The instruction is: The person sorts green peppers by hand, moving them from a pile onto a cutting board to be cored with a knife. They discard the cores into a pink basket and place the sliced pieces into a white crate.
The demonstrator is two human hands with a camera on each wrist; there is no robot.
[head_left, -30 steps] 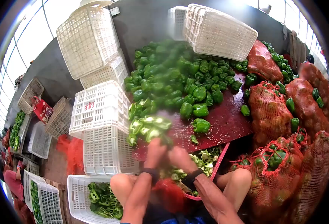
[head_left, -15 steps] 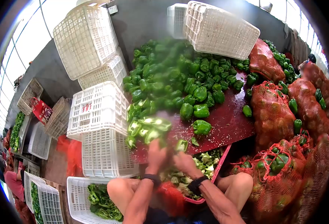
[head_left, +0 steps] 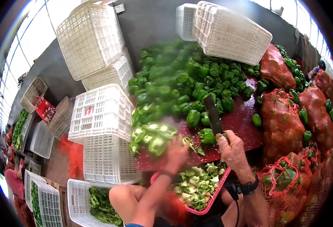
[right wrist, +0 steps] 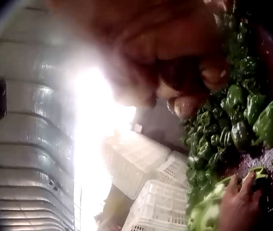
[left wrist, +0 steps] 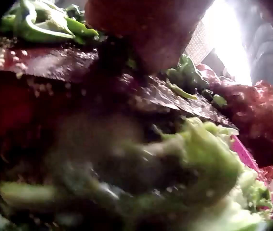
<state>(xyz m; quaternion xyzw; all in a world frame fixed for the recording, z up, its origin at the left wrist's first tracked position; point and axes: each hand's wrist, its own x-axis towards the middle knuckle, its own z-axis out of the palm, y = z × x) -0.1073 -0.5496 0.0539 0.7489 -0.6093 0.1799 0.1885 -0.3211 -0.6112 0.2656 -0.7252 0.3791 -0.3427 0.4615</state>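
Note:
On the red board point(head_left: 242, 128), my left hand point(head_left: 177, 154) lies with fingers spread and extended, touching a cut green pepper piece point(head_left: 189, 143). Light-green cut peppers point(head_left: 157, 145) lie just to its left. My right hand point(head_left: 232, 151) grips the handle of a dark, wide-bladed knife point(head_left: 213, 113), blade raised over the board. A whole pepper point(head_left: 207, 136) sits just left of the right hand. The right wrist view shows the left hand point(right wrist: 241, 207) at the cut piece point(right wrist: 259, 174), while the right hand point(right wrist: 160, 53) hides the knife. Blurred fingers point(left wrist: 148, 29) fill the top of the left wrist view.
Whole green peppers point(head_left: 189, 72) are heaped behind the board. A pink tub point(head_left: 215, 195) of pepper scraps stands between the knees. White crates point(head_left: 98, 113) are stacked at left, above a crate of peppers point(head_left: 74, 196). Red net sacks point(head_left: 281, 125) stand at right.
The hands, close together before, are now apart. My right hand has moved up and right with the knife, now clearly visible; my left has moved right to the cut piece. The view has shifted slightly.

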